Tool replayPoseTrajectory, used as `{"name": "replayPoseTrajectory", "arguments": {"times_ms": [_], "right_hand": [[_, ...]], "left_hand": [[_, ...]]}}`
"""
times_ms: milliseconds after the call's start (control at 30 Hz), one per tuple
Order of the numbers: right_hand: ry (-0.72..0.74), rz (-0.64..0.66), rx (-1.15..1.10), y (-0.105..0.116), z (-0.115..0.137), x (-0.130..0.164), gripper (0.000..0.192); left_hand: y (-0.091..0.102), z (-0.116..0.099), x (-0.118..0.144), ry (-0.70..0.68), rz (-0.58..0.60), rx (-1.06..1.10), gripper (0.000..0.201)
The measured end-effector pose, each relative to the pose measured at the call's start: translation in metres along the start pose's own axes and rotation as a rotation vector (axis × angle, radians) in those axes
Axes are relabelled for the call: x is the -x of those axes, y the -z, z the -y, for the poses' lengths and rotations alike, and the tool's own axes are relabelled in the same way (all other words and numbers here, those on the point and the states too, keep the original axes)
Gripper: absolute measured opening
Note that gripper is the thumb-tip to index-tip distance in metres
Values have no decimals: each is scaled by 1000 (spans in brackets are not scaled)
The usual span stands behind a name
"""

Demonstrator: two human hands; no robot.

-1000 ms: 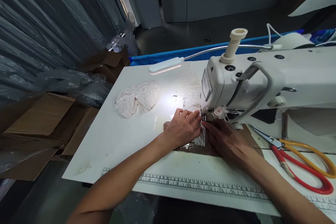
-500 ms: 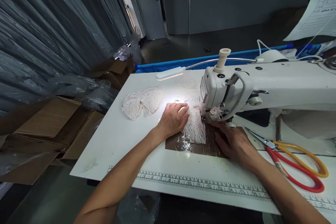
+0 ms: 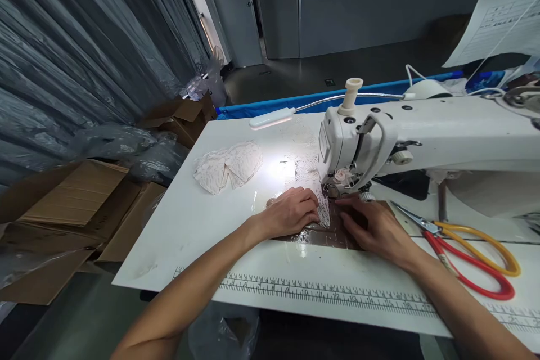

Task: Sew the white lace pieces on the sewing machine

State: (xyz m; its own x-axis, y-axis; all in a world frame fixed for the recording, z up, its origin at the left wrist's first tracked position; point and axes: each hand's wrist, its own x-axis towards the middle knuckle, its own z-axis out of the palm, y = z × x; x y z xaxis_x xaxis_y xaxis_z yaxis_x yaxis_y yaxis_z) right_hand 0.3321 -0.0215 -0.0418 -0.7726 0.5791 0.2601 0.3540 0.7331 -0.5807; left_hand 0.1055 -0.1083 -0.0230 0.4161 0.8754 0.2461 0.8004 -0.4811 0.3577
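Note:
A white lace piece lies under the sewing machine's needle area, partly over a shiny brown sheet. My left hand rests on the lace's left side with its fingers curled and closed on the fabric; the fingertips are partly hidden. To the right of the presser foot, my right hand lies low over the brown sheet. Its index finger reaches to the foot and its thumb stands apart below, with nothing visible between them. The white sewing machine stands over the lace, and its needle is hard to make out.
Lace cup-shaped pieces lie at the left on the white table. A lamp lights the work. Red-and-yellow scissors lie right of my right hand. A printed ruler runs along the front edge. Cardboard boxes stand left.
My left hand has moved down and right, its fingers going from spread flat to curled at the lace. The lace's visible lower part has become narrower. My right hand stays beside the presser foot.

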Motion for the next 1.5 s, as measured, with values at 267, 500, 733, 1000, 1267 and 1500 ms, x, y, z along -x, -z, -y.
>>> {"name": "replayPoseTrajectory", "arguments": {"times_ms": [267, 500, 733, 1000, 1267, 1500], "right_hand": [[87, 54, -49, -12, 14, -7, 21], [51, 19, 27, -9, 7, -4, 28], [195, 91, 171, -9, 3, -1, 32], [177, 166, 57, 4, 10, 4, 35], [26, -36, 143, -5, -6, -1, 37], [124, 91, 281, -11, -8, -1, 41]], "left_hand": [[-7, -2, 2, -38, -194, 11, 24], [-4, -5, 0, -35, -420, 105, 8], [-10, -3, -1, -143, -352, 2, 8], [-14, -1, 1, -239, -234, -218, 12], [-10, 1, 1, -313, -180, -322, 10], [-11, -1, 3, -312, -195, -405, 10]]}}
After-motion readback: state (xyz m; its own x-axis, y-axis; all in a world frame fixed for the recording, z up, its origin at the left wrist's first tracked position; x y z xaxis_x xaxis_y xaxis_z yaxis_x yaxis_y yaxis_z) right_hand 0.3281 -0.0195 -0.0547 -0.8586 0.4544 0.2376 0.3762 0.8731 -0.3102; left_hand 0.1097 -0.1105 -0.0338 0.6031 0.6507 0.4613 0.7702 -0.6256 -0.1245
